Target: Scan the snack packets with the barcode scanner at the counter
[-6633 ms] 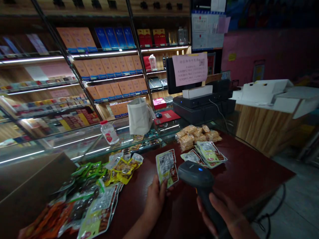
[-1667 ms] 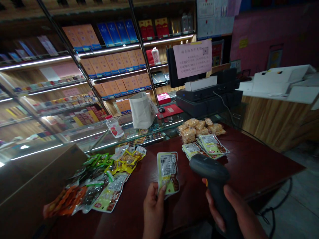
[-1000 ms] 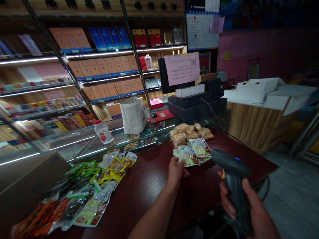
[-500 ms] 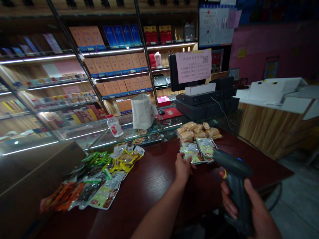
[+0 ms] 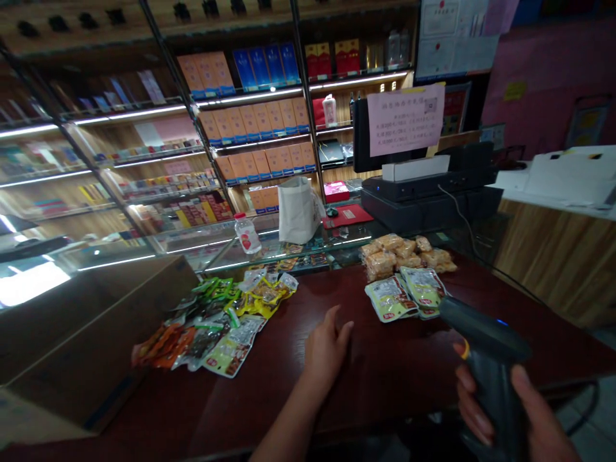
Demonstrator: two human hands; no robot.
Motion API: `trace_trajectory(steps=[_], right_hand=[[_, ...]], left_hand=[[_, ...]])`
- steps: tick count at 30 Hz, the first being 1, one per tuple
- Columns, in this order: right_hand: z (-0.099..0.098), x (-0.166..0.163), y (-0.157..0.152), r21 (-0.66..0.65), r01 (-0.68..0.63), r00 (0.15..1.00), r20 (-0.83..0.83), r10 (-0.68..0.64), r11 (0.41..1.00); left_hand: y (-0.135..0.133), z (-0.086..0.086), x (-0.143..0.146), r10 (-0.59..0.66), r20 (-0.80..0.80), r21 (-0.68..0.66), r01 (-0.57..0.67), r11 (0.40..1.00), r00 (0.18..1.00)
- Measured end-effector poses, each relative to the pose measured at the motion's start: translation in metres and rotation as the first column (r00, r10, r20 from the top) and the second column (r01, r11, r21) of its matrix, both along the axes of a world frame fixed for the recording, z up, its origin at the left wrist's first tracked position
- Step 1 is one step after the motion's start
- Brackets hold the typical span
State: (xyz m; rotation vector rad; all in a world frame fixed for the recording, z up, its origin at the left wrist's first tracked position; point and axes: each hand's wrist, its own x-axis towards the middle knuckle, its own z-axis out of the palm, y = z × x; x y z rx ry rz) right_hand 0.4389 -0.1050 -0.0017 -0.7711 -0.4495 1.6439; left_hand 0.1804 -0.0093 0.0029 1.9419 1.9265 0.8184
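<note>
My right hand (image 5: pixel 529 410) is wrapped round a black barcode scanner (image 5: pixel 495 359) with a yellow trigger, at the lower right. Over the dark red table my left hand (image 5: pixel 325 346) hovers or rests with fingers apart, holding nothing. Ahead of the scanner lie light-green and silver snack packets (image 5: pixel 392 298), partly overlapping. Behind them is a heap of clear-wrapped tan snacks (image 5: pixel 397 253). To the left of my left hand spreads a group of packets: yellow ones (image 5: pixel 267 292), green ones (image 5: pixel 216 289), orange ones (image 5: pixel 168 345) and a pale-green one (image 5: pixel 233 350).
A cardboard box (image 5: pixel 96 346) stands at the left table edge. Beyond the table, a glass counter bears a red-capped bottle (image 5: pixel 247 234) and a white bag (image 5: pixel 297 212). A cash register (image 5: pixel 428 192) with a trailing cable is at the back right.
My left hand has left the light-green packets and moved left, its fingers off them. The scanner stays in my right hand. The view has turned left.
</note>
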Motion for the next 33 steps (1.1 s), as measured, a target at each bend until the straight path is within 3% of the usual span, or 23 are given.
trace_trajectory(steps=[3,6,8,11,16,20,23,28,33], right_hand=[[0.004,-0.005,0.004,-0.031,0.048,0.999,-0.002,-0.048,0.998],[0.009,-0.013,0.007,-0.041,0.038,0.999,0.002,-0.038,0.998],[0.012,-0.019,0.009,-0.050,0.049,0.999,0.004,-0.049,0.998],[0.018,-0.029,0.011,-0.062,0.041,0.999,-0.003,-0.041,0.997],[0.022,-0.040,0.012,-0.117,0.000,1.000,-0.024,-0.003,0.993],[0.019,-0.038,0.011,-0.115,0.034,0.999,-0.011,-0.035,0.993],[0.016,-0.033,0.008,-0.095,0.048,0.999,-0.001,-0.049,0.994],[0.015,-0.029,0.004,-0.066,0.035,0.999,0.005,-0.035,0.997],[0.014,-0.031,0.006,-0.052,0.044,0.999,-0.011,-0.045,0.998]], left_hand=[[-0.019,-0.006,-0.061,0.171,-0.273,0.202,-0.117,0.972,0.947],[-0.033,-0.018,-0.120,0.418,-0.453,0.315,-0.298,0.901,0.788],[-0.040,-0.027,-0.149,0.482,-0.532,0.275,-0.397,0.876,0.696],[-0.050,-0.037,-0.171,0.427,-0.594,0.182,-0.403,0.897,0.682],[-0.065,-0.049,-0.155,0.272,-0.503,0.210,-0.190,0.959,0.820],[-0.068,-0.054,-0.131,0.110,-0.351,0.255,-0.019,0.967,0.930],[-0.055,-0.046,-0.127,0.151,-0.266,0.252,-0.083,0.964,0.952],[-0.026,-0.017,-0.129,0.122,-0.316,-0.045,-0.143,0.989,0.941],[-0.031,0.004,-0.110,0.139,-0.323,-0.209,-0.214,0.954,0.936]])
